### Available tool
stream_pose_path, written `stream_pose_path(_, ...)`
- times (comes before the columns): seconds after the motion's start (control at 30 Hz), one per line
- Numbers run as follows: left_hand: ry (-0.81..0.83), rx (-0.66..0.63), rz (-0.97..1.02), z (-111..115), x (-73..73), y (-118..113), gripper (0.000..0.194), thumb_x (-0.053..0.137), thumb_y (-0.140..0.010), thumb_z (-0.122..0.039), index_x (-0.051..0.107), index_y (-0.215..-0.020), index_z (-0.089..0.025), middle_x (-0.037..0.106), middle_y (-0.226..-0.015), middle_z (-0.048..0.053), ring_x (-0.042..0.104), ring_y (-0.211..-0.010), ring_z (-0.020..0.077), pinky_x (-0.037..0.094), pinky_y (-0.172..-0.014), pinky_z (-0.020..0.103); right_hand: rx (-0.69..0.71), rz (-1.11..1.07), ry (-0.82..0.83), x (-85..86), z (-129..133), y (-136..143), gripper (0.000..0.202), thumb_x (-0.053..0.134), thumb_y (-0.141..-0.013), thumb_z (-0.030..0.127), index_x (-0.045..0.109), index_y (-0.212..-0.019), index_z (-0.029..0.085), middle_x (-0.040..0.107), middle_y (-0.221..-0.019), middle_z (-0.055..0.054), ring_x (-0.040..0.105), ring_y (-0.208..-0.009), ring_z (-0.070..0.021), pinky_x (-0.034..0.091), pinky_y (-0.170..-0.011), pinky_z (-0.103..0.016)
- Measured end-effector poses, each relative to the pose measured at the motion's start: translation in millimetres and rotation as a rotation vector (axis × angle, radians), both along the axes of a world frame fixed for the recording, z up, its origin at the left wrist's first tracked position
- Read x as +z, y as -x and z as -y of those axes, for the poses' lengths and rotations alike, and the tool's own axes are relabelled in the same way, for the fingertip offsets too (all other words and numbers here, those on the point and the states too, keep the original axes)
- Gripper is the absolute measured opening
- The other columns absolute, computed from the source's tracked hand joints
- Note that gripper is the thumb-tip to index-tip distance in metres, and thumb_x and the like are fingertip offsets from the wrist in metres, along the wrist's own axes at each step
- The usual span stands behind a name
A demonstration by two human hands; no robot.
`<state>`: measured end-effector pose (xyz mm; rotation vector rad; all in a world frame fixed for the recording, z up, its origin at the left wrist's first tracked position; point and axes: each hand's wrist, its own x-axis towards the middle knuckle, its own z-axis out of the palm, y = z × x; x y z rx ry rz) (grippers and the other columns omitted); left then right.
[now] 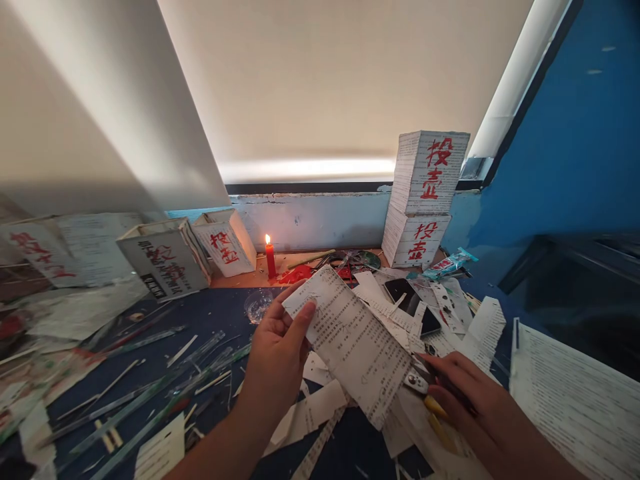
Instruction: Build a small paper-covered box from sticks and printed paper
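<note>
My left hand (286, 340) grips a piece of printed paper (355, 347), thumb on top near its upper left corner and fingers behind. The sheet is stiff and tilted, with rows of small printed characters. At its lower right edge, my right hand (465, 400) is closed around scissors (416, 380). Their metal pivot shows in front of the fingers; the blades are partly hidden at the paper. Paper offcuts (310, 413) lie beneath both hands. A dark phone (413, 303) rests among scraps just beyond the paper.
A lit red candle (271, 259) stands behind my left hand. Paper boxes with red characters line the back: a stacked pair (423, 200), a small box (225, 247) and a grey-fronted box (167, 260). Sticks and clear tubes (170, 380) litter the left; printed sheets (570, 393) lie right.
</note>
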<state>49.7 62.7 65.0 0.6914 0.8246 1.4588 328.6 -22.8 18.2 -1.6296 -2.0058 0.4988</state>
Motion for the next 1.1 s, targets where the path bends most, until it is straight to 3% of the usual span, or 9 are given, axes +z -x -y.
stream_pose_path(0.23,0.006,0.005,-0.005,1.1,-3.0,1.0,0.059,0.087,-0.082,-0.023,0.058,-0.133,-0.019,0.081,-0.101,0.008,0.079,-0.094,0.0245,0.066,-0.077,0.030,0.049,0.001,-0.006,1.5,-3.6,5.7,0.040,0.046,-0.107,0.048,0.066,-0.133,0.026,0.069,-0.120,-0.011,0.071,-0.108,-0.0239,0.061,-0.089,-0.036)
stream_pose_path(0.47,0.005,0.012,0.016,0.6,-1.4,2.4,0.059,0.089,-0.078,-0.023,0.059,-0.129,-0.020,0.082,-0.098,0.007,0.079,-0.091,0.0239,0.066,-0.070,0.026,0.056,-0.063,-0.086,3.2,-6.2,8.6,0.035,0.052,-0.105,0.046,0.072,-0.124,0.024,0.072,-0.108,-0.009,0.074,-0.096,-0.0213,0.062,-0.082,-0.029)
stream_pose_path(1.1,0.042,0.014,-0.003,3.1,-4.3,4.7,0.064,0.089,-0.079,-0.024,0.057,-0.134,-0.020,0.082,-0.099,0.007,0.079,-0.093,0.0252,0.067,-0.079,0.032,0.043,-0.118,-0.150,5.8,-9.3,11.0,0.028,0.056,-0.104,0.040,0.075,-0.118,0.026,0.075,-0.101,-0.007,0.076,-0.091,-0.0204,0.063,-0.076,-0.025)
